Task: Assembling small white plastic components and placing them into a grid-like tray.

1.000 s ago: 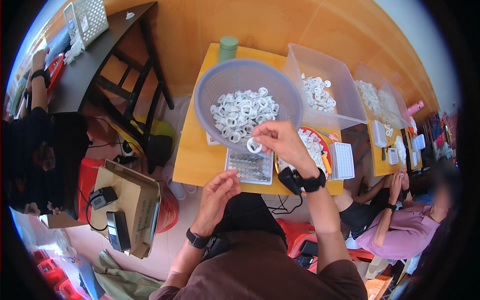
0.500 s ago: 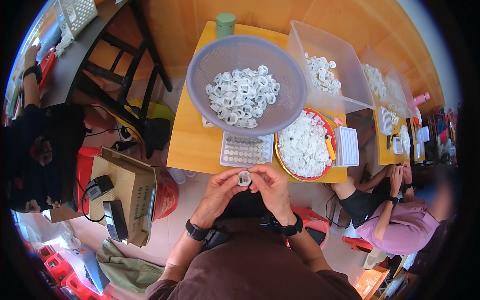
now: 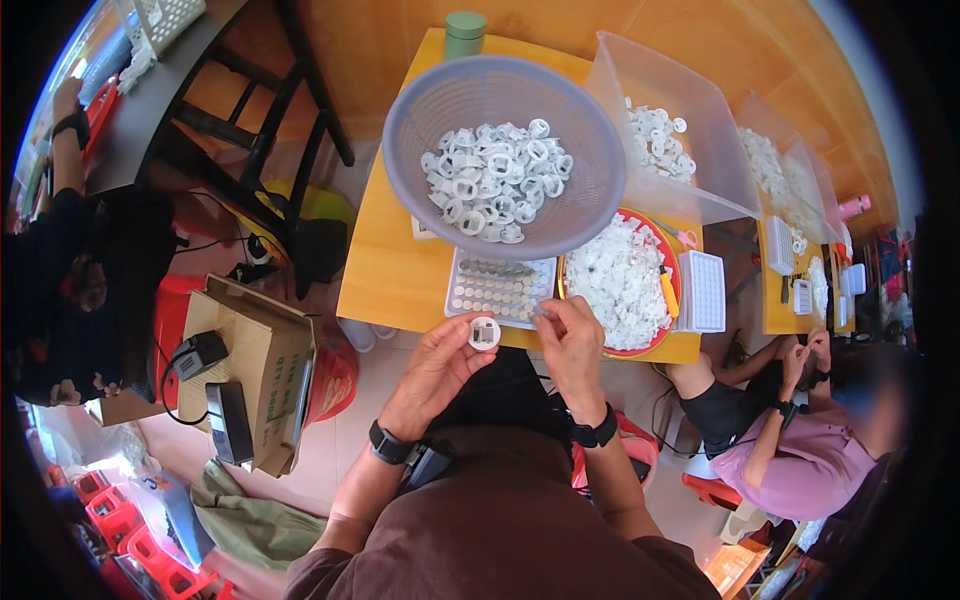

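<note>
My left hand (image 3: 440, 358) pinches a round white plastic housing (image 3: 484, 334), its open face with a small dark part inside turned up. To its right, my right hand (image 3: 573, 345) has thumb and finger pressed together at the near right corner of a white tray (image 3: 456, 308). Whatever those fingertips hold, if anything, is too small to make out. Rows of round silvery button cells (image 3: 487, 294) lie in the tray. Just beyond it stands a large grey mesh basket (image 3: 400, 150) with a heap of white ring-shaped housings (image 3: 497, 180).
Right of the tray, a red round tray (image 3: 672, 250) holds small white parts, with a yellow-handled tool (image 3: 669, 293) on its edge. Beside it stands a white slotted tray (image 3: 702, 292). Behind are a clear bin (image 3: 720, 150) and a green canister (image 3: 464, 36). A co-worker (image 3: 790, 440) sits at right.
My right hand has left the housing and moved right to the tray's corner. The left hand keeps the housing, now slightly lower left of the tray. The whole view has shifted a little.
</note>
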`<action>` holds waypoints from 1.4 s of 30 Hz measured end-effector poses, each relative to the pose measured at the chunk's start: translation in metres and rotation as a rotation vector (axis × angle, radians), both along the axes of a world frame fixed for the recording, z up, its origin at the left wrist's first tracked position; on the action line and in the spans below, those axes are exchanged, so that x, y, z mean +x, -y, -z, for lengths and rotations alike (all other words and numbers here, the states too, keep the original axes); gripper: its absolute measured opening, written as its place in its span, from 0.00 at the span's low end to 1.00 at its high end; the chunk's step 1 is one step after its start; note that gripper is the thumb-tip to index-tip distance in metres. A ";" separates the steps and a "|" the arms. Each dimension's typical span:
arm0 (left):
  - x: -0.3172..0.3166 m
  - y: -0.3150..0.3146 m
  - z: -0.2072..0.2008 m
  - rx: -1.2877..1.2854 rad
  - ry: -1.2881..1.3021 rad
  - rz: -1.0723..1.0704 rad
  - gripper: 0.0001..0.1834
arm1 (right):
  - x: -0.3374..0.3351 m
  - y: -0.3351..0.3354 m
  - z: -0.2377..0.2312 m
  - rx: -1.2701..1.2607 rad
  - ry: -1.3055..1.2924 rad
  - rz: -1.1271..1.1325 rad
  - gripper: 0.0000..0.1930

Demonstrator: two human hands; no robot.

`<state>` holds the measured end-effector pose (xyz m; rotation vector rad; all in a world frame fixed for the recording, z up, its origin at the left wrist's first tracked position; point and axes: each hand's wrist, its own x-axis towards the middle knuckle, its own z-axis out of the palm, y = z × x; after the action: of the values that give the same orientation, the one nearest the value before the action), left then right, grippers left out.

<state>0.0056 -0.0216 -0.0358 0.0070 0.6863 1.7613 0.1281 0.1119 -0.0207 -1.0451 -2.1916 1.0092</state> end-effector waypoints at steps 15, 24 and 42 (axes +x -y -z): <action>-0.001 0.001 0.000 0.023 0.036 -0.007 0.20 | 0.000 -0.002 -0.004 0.250 0.097 -0.139 0.04; 0.003 -0.001 -0.002 -0.018 -0.046 -0.009 0.18 | 0.001 0.001 -0.017 -0.227 -0.145 -0.131 0.07; 0.010 -0.003 -0.005 -0.122 -0.306 0.019 0.13 | -0.010 0.026 -0.026 0.364 -0.210 -0.388 0.12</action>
<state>0.0159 -0.0182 -0.0309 0.2027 1.0107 1.7144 0.1179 0.0854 0.0052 -0.3431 -2.3279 0.7862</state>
